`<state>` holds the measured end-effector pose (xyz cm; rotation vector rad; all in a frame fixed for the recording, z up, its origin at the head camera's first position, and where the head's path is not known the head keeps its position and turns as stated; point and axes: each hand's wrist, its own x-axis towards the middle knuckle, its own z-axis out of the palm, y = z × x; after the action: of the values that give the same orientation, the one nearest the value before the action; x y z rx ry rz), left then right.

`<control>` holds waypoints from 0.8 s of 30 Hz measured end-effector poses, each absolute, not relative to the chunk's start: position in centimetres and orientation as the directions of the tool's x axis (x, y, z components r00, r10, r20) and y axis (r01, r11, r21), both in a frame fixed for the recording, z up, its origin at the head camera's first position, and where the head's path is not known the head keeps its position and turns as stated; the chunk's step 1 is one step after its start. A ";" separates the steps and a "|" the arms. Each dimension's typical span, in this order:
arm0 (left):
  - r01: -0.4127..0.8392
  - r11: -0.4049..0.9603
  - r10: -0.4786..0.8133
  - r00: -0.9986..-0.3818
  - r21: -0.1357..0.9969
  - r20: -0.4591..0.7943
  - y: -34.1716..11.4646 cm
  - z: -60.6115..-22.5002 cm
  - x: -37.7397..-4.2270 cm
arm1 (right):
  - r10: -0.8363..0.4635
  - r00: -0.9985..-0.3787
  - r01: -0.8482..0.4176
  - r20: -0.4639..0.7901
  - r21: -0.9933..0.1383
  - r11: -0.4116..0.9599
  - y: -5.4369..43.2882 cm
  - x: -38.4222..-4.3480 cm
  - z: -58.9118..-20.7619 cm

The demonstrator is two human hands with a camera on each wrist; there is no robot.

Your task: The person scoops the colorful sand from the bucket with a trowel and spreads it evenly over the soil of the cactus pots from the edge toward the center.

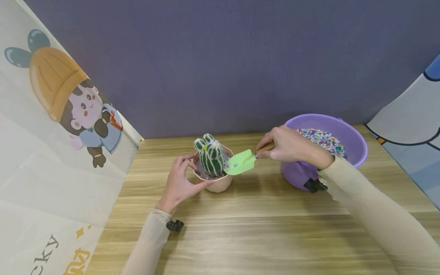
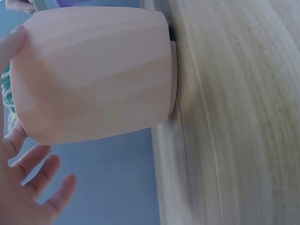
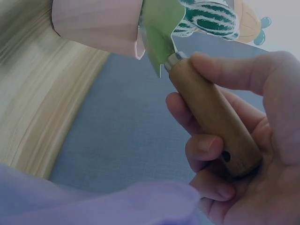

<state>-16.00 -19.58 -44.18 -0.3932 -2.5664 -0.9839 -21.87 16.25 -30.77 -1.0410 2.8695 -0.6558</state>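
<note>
A pale pink flowerpot [image 1: 220,186] stands on the table with a green, white-striped cactus [image 1: 211,162] in it. My left hand [image 1: 179,183] grips the pot at its rim, thumb on the near side and fingers on the far side; in the left wrist view some fingers spread past the pot wall [image 2: 93,75]. By its wooden handle [image 3: 211,112], my right hand [image 1: 283,145] holds a small garden trowel with a light green blade [image 1: 241,162]. The blade's tip lies over the pot's right rim, beside the cactus, with a few small beads on it.
Right of the pot is a purple bucket [image 1: 357,147] holding many small colourful beads [image 1: 323,140], under my right forearm. A dark blue-grey panel [image 1: 220,68] rises behind the wooden table [image 1: 240,236]. A cartoon-printed white sheet [image 1: 41,160] borders the left side.
</note>
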 end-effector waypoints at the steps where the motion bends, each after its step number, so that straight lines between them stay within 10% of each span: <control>1: 0.378 0.720 0.124 -0.895 0.582 0.429 -19.6 -44.2 -16.0 | -0.618 -0.776 -0.611 0.123 -0.389 0.690 16.2 -21.9 -30.8; 24: 0.453 0.677 0.177 -0.865 0.580 0.469 -20.3 -44.5 -16.2 | -0.602 -0.793 -0.581 0.096 -0.419 0.698 16.3 -21.5 -30.2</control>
<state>-16.21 -20.31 -44.53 -0.4944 -2.5161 -1.0155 -21.53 16.27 -30.24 -0.9927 2.8500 -0.6769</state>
